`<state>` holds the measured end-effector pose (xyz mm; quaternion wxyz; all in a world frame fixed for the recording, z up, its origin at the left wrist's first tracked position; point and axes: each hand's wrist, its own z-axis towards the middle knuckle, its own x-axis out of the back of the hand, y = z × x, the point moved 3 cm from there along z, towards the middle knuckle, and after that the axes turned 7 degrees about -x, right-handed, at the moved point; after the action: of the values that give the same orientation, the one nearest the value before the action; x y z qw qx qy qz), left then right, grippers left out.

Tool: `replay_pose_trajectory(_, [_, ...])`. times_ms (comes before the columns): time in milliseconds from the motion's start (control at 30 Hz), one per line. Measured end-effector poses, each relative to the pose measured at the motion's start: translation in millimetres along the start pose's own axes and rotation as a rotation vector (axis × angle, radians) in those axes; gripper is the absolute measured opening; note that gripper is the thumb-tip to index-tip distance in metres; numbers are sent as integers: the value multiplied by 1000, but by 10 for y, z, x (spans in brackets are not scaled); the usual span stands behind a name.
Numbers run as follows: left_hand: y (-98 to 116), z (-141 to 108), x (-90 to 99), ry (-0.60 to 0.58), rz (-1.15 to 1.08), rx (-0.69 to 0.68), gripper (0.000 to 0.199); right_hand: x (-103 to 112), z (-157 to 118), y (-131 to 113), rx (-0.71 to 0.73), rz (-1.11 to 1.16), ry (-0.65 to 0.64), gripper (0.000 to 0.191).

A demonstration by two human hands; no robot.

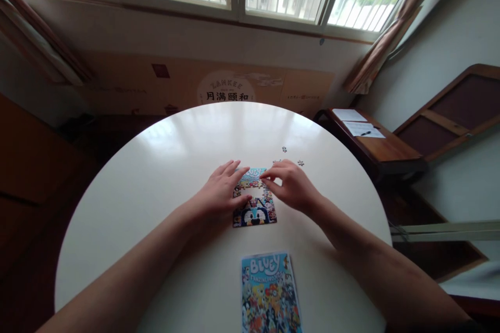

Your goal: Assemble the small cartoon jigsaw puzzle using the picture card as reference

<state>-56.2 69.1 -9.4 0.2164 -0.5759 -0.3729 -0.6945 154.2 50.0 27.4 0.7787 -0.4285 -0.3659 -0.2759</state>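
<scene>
A partly assembled jigsaw puzzle (255, 215) lies on the white round table, with a bare gap across its middle. My left hand (226, 187) rests on the puzzle's left side, its fingers spread and nothing held in them. Over the upper right part of the puzzle is my right hand (287, 182), thumb and index finger drawn together near the gap; whatever is between the fingertips is too small to make out. Loose puzzle pieces (300, 163) lie beyond my right hand, one of them partly covered by it.
A Bluey picture sheet (269, 291) lies near the table's (156, 177) front edge, below the puzzle. To the right stands a wooden side table (390, 146) with papers (363, 129) and a pen. Windows and curtains are beyond.
</scene>
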Motion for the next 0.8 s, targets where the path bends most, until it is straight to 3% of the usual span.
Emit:
replay_pose_trajectory(100, [19, 7, -4, 8, 5, 20, 79, 305, 98, 368, -163, -67, 191, 18])
replay_pose_trajectory(167, [36, 12, -3, 5, 14, 27, 81, 467, 136, 661, -316, -145, 249, 22])
replay_pose_trajectory(267, [53, 20, -9, -6, 26, 37, 85, 536, 131, 1053, -556, -218, 129, 31])
replay_pose_trajectory(333, [52, 24, -16, 0, 26, 35, 85, 499, 99, 1212, -642, -215, 38, 35])
replay_pose_trajectory(533, [22, 23, -52, 0, 7, 22, 83, 368, 39, 1283, -654, -205, -76, 29])
replay_pose_trajectory(800, [78, 59, -67, -30, -25, 31, 81, 412, 34, 1225, -656, -236, -118, 25])
